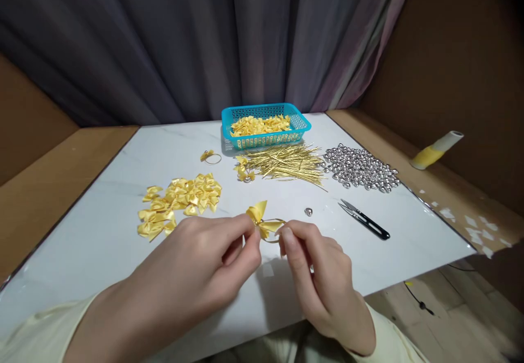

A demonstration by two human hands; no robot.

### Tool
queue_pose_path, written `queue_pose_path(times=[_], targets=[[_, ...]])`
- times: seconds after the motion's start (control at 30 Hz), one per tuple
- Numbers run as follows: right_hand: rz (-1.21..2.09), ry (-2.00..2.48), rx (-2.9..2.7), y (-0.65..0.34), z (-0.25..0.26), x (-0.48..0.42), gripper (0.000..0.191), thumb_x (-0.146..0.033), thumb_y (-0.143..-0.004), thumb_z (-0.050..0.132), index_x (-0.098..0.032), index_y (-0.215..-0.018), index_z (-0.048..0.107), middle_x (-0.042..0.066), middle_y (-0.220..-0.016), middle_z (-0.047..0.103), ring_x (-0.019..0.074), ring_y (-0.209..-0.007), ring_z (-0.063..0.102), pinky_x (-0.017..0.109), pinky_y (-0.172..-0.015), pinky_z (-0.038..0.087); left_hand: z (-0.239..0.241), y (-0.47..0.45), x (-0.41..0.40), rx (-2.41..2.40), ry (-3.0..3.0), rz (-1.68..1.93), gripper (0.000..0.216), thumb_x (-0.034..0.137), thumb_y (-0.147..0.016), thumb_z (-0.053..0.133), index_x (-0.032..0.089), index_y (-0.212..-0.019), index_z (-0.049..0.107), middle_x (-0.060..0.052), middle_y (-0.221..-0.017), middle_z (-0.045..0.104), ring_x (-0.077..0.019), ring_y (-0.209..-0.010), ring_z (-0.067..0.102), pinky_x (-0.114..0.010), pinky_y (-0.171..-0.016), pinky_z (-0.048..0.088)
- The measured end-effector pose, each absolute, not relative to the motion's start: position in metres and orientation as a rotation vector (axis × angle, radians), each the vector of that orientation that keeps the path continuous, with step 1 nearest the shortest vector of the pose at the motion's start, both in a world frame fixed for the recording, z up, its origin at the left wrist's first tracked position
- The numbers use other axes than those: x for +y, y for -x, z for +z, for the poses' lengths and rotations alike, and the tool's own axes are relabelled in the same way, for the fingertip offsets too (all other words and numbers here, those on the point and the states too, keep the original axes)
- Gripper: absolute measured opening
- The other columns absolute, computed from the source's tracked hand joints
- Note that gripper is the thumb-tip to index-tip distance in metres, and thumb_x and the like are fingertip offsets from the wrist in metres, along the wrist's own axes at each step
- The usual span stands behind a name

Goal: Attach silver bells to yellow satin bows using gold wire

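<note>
My left hand [200, 262] pinches a yellow satin ribbon bow [257, 210] between thumb and fingers above the front of the table. A thin gold tie [279, 221] loops from the bow toward my right hand [323, 278], whose thumb and forefinger are closed on its end. The bow's middle is partly covered by my left fingertips. Just beyond my right hand lies a single silver heart-shaped bead [308, 211]. Black-handled thread snips [364, 219] rest farther right. To the left of the held bow, loose yellow bows [180, 199] lie in a pile.
At the back stands a blue basket [266, 106] holding yellow bows. Before it lie gold ties [286, 162], with silver heart beads [360, 167] to the right. A looped bow [208, 156] sits left. A yellow-and-white roll [437, 150] stands on the right cardboard ledge.
</note>
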State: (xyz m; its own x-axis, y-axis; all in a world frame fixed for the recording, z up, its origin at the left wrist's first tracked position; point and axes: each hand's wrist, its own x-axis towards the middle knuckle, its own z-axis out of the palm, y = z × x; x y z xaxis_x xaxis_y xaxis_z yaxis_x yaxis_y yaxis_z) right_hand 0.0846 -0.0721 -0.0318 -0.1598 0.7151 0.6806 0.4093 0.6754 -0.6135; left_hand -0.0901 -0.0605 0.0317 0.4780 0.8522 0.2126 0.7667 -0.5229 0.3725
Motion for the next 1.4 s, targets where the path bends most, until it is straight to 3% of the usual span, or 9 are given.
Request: queue_pose_path(times=[0.23, 0.4, 0.57, 0.7, 0.83, 0.97, 1.13, 1.27, 1.4], targets=[[0.296, 0.788, -1.867, -0.088, -0.032, -0.071, 0.013, -0.014, -0.098, 0.042, -0.019, -0.096, 0.054, 0.001, -0.072, 0.065, 0.0129, -0.058, 0.060, 0.025, -0.054, 0.047, 0.044, 0.089, -0.050, 1.368, -2.162, 0.481, 0.028, 0.023, -0.086, 0.046, 0.018, -0.061, 0.059, 0.006, -0.053, 0.052, -0.0080, -0.051, 0.046, -0.018, -0.047, 0.034], [0.438, 0.675, -1.868, -0.090, -0.033, -0.069, 0.021, -0.014, -0.099, 0.043, -0.020, -0.118, 0.048, 0.003, -0.089, 0.070, 0.0141, -0.073, 0.067, 0.026, -0.065, 0.055, 0.046, 0.087, -0.046, 1.330, -1.931, 0.442, 0.026, 0.021, -0.083, 0.047, 0.017, -0.061, 0.061, 0.008, -0.048, 0.047, -0.0065, -0.044, 0.043, -0.017, -0.044, 0.032], [0.680, 0.558, -1.919, -0.093, -0.029, -0.067, 0.020, -0.018, -0.102, 0.039, -0.019, -0.103, 0.059, 0.003, -0.088, 0.071, 0.0124, -0.079, 0.067, 0.024, -0.071, 0.057, 0.045, 0.089, -0.045, 1.287, -1.846, 0.428, 0.025, 0.019, -0.081, 0.049, 0.017, -0.059, 0.060, 0.008, -0.047, 0.046, -0.0058, -0.042, 0.042, -0.016, -0.041, 0.031], [0.981, 0.546, -1.806, -0.095, -0.031, -0.067, 0.026, -0.033, -0.103, 0.040, -0.020, -0.105, 0.062, 0.004, -0.092, 0.072, 0.0115, -0.077, 0.066, 0.024, -0.072, 0.055, 0.048, 0.088, -0.046, 1.301, -1.828, 0.413, 0.024, 0.017, -0.079, 0.048, 0.017, -0.059, 0.062, 0.008, -0.049, 0.049, -0.0054, -0.042, 0.042, -0.016, -0.041, 0.031], [1.559, 0.379, -1.520, -0.094, -0.034, -0.064, 0.031, -0.047, -0.100, 0.044, -0.021, -0.108, 0.059, 0.007, -0.096, 0.073, 0.0130, -0.069, 0.065, 0.023, -0.056, 0.051, 0.050, 0.087, -0.046, 1.295, -1.823, 0.404, 0.024, 0.018, -0.078, 0.047, 0.017, -0.059, 0.062, 0.007, -0.049, 0.052, -0.0058, -0.044, 0.041, -0.016, -0.042, 0.031], [2.077, 0.218, -1.229, -0.096, -0.033, -0.056, 0.057, -0.060, -0.100, 0.021, -0.018, -0.106, 0.059, 0.011, -0.089, 0.074, 0.0153, -0.059, 0.065, 0.026, -0.050, 0.051, 0.046, 0.088, -0.045, 1.277, -1.868, 0.379, 0.025, 0.020, -0.078, 0.047, 0.017, -0.058, 0.062, 0.007, -0.048, 0.048, -0.0072, -0.046, 0.040, -0.017, -0.043, 0.030], [2.307, 0.267, -1.073, -0.103, -0.032, -0.046, 0.075, -0.066, -0.097, 0.010, -0.015, -0.104, 0.065, 0.011, -0.083, 0.073, 0.0187, -0.062, 0.068, 0.031, -0.053, 0.056, 0.045, 0.088, -0.046, 1.311, -1.905, 0.341, 0.027, 0.024, -0.078, 0.045, 0.017, -0.055, 0.058, 0.005, -0.049, 0.048, -0.0095, -0.049, 0.042, -0.020, -0.047, 0.030], [2.382, 0.140, -0.986, -0.105, -0.031, -0.042, 0.070, -0.058, -0.101, 0.011, -0.016, -0.103, 0.066, 0.008, -0.080, 0.073, 0.0163, -0.060, 0.067, 0.028, -0.051, 0.055, 0.048, 0.086, -0.047, 1.345, -1.891, 0.278, 0.027, 0.026, -0.078, 0.044, 0.018, -0.055, 0.056, 0.004, -0.050, 0.050, -0.0107, -0.051, 0.045, -0.021, -0.048, 0.029], [2.442, 0.056, -0.849, -0.101, -0.030, -0.041, 0.048, -0.049, -0.102, 0.031, -0.016, -0.101, 0.067, 0.005, -0.080, 0.073, 0.0141, -0.061, 0.065, 0.023, -0.049, 0.052, 0.048, 0.085, -0.046, 1.364, -1.888, 0.247, 0.027, 0.026, -0.077, 0.044, 0.018, -0.055, 0.057, 0.004, -0.049, 0.050, -0.0110, -0.051, 0.045, -0.022, -0.049, 0.028]])
